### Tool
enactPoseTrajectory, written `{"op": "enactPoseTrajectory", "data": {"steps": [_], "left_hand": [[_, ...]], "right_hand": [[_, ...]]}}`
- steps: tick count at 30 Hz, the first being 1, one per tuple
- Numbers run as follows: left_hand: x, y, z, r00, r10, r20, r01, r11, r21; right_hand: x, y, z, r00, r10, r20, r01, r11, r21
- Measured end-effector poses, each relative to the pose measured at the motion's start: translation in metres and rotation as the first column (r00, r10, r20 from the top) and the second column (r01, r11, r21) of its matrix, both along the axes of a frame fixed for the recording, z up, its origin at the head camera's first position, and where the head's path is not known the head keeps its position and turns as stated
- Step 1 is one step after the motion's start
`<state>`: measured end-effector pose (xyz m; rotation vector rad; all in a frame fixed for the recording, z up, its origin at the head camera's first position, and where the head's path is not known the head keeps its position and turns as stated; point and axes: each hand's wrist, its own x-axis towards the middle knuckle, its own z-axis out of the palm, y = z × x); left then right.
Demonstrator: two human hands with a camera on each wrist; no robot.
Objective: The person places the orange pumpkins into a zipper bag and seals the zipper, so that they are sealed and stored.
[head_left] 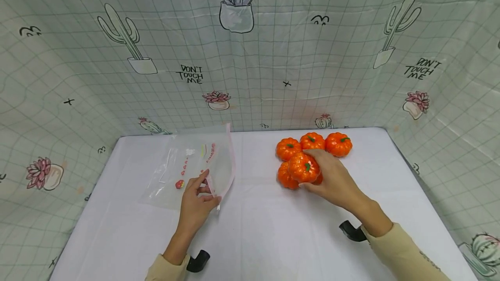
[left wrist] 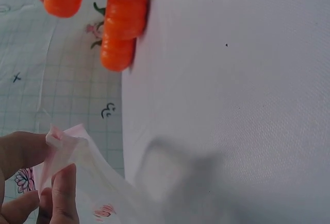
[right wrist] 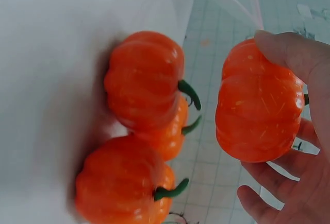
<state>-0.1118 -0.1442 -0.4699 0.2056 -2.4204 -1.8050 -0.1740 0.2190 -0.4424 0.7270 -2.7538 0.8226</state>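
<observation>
My right hand grips a small orange toy pumpkin with a green stem, held above several others like it. In the right wrist view, this pumpkin sits between thumb and fingers, apart from the pumpkins on the table. My left hand pinches the pink-edged rim of a clear plastic bag with small red prints. The left wrist view shows the bag's rim between thumb and fingers, lifted off the table. Part of the lower pumpkins is hidden behind the held one.
A white cloth-covered table lies under everything. Behind it hangs a gridded curtain with cactus drawings, wrapping round both sides. Pumpkins stand close together along the table's back right, among them one at the right end.
</observation>
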Motion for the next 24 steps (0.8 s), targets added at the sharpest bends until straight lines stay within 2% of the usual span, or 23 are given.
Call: {"op": "enactPoseTrajectory", "data": {"steps": [24], "left_hand": [[-0.002, 0.004, -0.004, 0.999, -0.037, -0.025, 0.036, 0.998, -0.042]], "right_hand": [[-0.004, -0.057, -0.005, 0.994, 0.110, 0.024, -0.110, 0.994, -0.001]]}}
